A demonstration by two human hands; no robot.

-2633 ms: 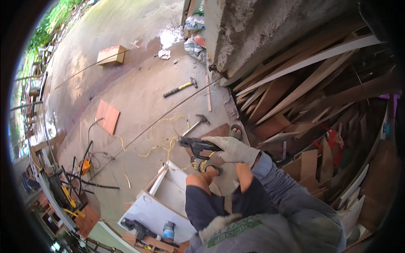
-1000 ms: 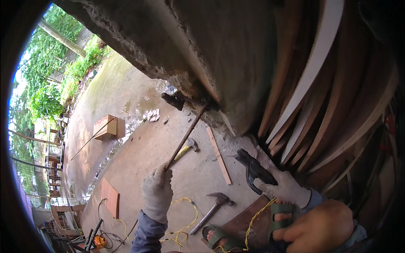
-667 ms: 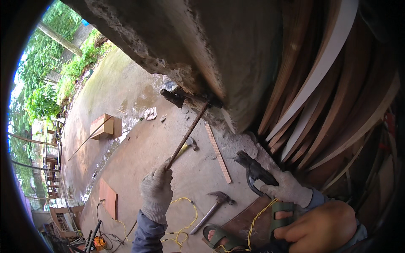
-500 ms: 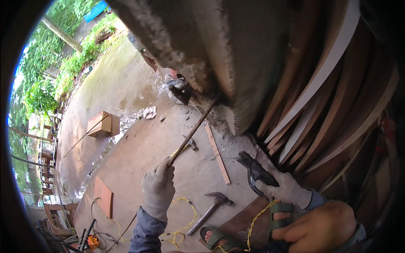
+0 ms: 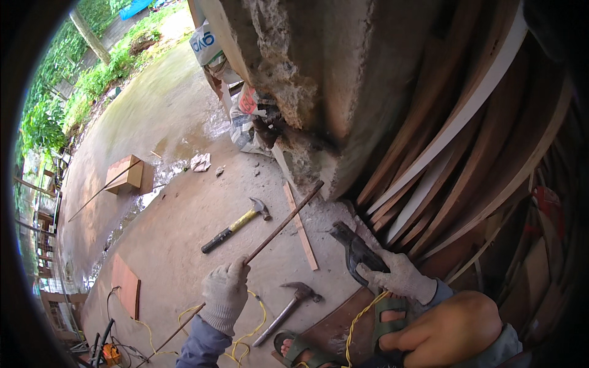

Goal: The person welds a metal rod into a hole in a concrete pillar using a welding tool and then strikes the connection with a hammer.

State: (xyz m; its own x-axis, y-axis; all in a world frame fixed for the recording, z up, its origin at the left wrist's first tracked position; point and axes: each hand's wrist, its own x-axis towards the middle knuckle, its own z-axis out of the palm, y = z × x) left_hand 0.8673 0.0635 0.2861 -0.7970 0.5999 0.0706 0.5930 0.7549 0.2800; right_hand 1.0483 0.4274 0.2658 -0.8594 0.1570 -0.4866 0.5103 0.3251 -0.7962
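My left hand point(image 5: 227, 294), in a pale knit glove, is closed around a long, thin rusty metal rod point(image 5: 285, 221). The rod slants up and right past my fist, and its lower part continues behind my wrist toward the lower left. Its upper tip shows in front of the foot of a rough concrete wall point(image 5: 294, 92). My gloved right hand point(image 5: 402, 276) grips a black handheld tool point(image 5: 362, 251) with a clamp-like head and a curved lever; its exact kind is unclear. Twisted yellow cable point(image 5: 362, 316) hangs just below that hand.
Two claw hammers, one yellow-and-black point(image 5: 236, 226) and one metal-handled point(image 5: 285, 311), lie on the concrete floor point(image 5: 184, 245). A wooden strip point(image 5: 300, 227) lies by the wall. Curved boards point(image 5: 454, 159) stand at right. A wooden block point(image 5: 124, 174) and reddish board point(image 5: 126, 285) lie left.
The rod's upper tip has come down away from the dark broken gap in the wall. The view has shifted, showing the yellow-and-black hammer more fully. Both hands keep their holds.
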